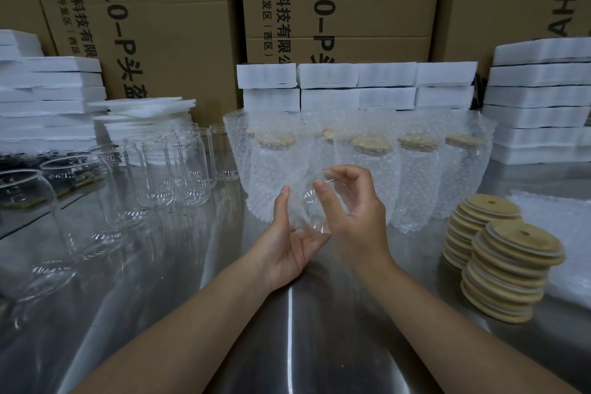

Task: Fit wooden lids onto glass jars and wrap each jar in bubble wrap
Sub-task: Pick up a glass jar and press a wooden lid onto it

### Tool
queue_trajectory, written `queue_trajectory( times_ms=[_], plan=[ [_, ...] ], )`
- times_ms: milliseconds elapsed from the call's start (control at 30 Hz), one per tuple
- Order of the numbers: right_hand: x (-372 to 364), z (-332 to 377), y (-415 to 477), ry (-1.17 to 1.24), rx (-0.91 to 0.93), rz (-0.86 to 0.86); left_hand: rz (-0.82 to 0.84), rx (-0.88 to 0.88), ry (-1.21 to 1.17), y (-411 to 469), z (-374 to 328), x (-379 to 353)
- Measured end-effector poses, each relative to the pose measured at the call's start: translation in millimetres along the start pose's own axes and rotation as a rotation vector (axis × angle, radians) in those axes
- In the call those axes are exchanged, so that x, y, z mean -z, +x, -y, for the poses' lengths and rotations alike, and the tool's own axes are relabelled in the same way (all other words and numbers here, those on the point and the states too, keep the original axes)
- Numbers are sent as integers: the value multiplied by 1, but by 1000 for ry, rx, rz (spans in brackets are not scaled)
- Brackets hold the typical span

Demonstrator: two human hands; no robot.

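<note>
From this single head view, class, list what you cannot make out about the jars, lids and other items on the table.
Head view only.
The held jar: its base faces the camera and fingers cover part; lid fitted or not, unclear.
The wrapped jars: bubble wrap blurs them, they overlap; count unsure.
The lid stacks: edges too thin to count.
The dark items: distorted behind the empty jars.

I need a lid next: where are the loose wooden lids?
Head view: the wooden lids stand in two stacks on the table, right of the right hand, near the wrapped jars.
</note>
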State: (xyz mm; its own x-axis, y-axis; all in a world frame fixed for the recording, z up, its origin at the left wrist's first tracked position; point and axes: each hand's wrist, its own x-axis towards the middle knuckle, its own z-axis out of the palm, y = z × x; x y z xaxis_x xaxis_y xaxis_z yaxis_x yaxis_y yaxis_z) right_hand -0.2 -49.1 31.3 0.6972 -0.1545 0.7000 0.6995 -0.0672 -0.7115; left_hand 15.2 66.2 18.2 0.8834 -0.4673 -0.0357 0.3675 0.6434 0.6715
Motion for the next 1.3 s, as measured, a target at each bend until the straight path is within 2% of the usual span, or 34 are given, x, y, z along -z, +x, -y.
queue_trajectory(
  times_ms=[967,1167,1300],
  plan=[
    [-1,2,0,-95,84,-4,-130,-82,175,2,2,0],
    [-2,9,2,-16,24,-66,-235,-160,237,7,4,-5],
    [-6,5,-1,-84,-74,92,-255,-243,238,9,2,-2]
  ],
)
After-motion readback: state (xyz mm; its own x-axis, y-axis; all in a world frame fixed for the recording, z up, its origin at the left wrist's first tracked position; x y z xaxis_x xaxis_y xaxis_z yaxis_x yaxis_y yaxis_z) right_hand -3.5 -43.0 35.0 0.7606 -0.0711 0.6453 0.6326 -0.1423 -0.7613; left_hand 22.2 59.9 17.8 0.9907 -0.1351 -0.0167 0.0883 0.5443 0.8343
